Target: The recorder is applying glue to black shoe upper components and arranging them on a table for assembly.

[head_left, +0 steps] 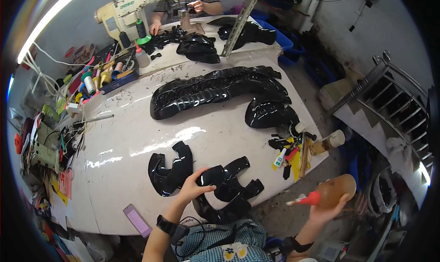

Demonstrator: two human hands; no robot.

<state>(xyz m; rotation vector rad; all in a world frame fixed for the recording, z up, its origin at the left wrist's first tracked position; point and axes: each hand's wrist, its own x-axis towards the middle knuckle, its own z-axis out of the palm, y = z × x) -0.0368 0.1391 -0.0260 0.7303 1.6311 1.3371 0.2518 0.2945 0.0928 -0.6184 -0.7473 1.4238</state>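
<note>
A glossy black piece (211, 176) is being pinched between the thumb and fingers of the left hand (193, 187), near the counter's (119, 138) front edge. A bottle (338, 191) is being gripped in the right hand (326, 212), its red nozzle being held apart from every piece. The work is being judged as partway through: a long row of nested pieces (201, 90) is being kept farther off, but whether these are finished cannot be told. The pale counter is also being occupied by a phone (137, 220). Beyond, a sewing machine (123, 16) is being attended by a co-worker's hand (197, 6); the stairs are being bordered by a metal railing (360, 90).
</note>
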